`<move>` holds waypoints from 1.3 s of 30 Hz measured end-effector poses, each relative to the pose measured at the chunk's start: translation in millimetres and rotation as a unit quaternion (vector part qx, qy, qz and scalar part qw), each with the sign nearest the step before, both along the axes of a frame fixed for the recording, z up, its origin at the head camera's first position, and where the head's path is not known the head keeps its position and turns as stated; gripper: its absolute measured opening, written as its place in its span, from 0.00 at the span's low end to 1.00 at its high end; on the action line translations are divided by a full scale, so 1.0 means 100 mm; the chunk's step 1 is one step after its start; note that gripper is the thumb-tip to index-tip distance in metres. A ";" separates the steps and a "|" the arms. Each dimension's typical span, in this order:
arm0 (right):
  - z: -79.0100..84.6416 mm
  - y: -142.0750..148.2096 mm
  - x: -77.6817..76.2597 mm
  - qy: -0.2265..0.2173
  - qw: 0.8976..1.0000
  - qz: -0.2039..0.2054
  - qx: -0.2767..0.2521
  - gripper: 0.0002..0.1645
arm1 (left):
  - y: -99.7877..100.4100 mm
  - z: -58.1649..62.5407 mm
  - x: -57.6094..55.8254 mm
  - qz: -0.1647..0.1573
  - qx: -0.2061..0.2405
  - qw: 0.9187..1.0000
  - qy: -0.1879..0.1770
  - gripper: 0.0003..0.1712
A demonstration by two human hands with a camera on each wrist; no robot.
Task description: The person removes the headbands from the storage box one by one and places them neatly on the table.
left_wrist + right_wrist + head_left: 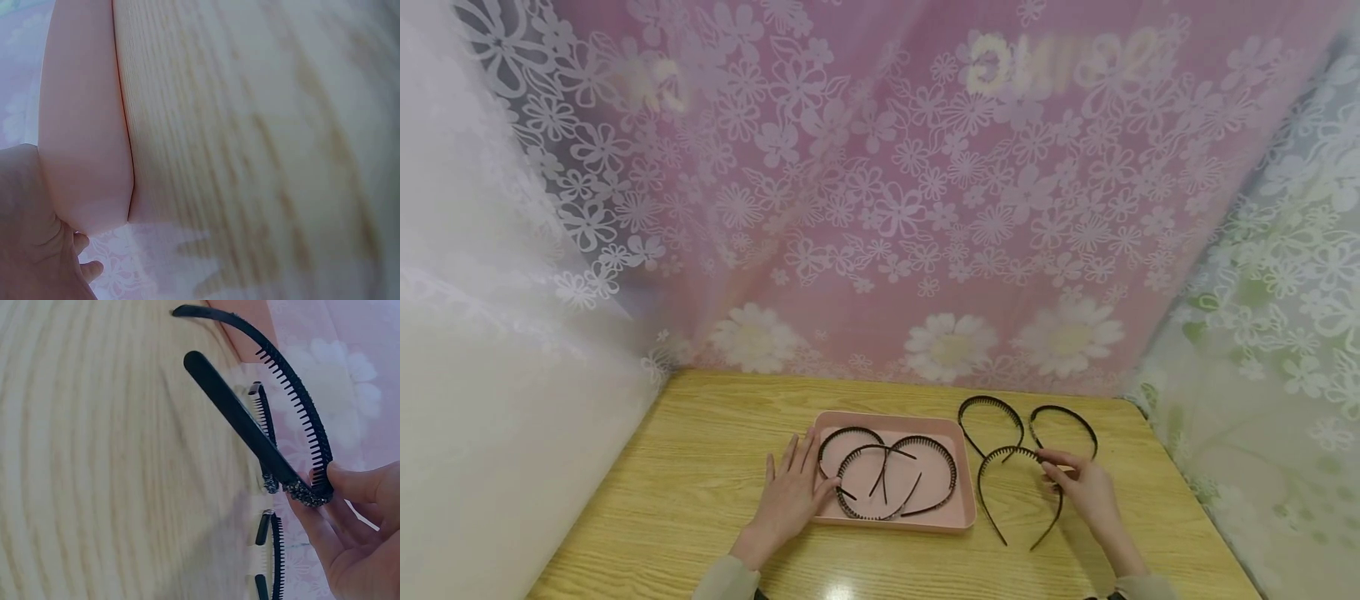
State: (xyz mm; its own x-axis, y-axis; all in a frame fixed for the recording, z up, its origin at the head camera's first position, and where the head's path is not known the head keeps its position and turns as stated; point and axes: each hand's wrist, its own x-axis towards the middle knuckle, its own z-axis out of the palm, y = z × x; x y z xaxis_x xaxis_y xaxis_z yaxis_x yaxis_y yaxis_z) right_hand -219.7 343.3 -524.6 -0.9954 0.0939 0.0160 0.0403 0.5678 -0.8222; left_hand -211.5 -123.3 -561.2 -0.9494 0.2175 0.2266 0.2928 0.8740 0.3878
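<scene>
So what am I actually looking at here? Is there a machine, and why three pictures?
There's no machine, just a person's two bare hands. The wide picture comes from a camera worn on the head, looking forward and down; the other two come from cameras on the wrists. On the wooden table sits a pink tray with three dark headbands inside. The left hand rests at the tray's left edge. To the right, the right hand pinches another headband, and two more headbands are just beyond it.
</scene>
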 end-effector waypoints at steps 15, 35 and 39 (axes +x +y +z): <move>-0.11 -0.05 0.01 -0.041 0.999 0.021 0.004 0.19 | -0.01 -0.01 0.00 0.000 -0.002 1.000 0.005 0.46; -0.15 -0.01 -0.09 -0.046 0.992 0.043 0.108 0.18 | 0.00 0.00 0.00 0.004 -0.003 1.000 -0.003 0.46; -0.16 0.00 -0.11 -0.045 0.992 0.043 0.114 0.17 | 0.00 0.00 -0.01 0.003 -0.004 1.000 -0.001 0.46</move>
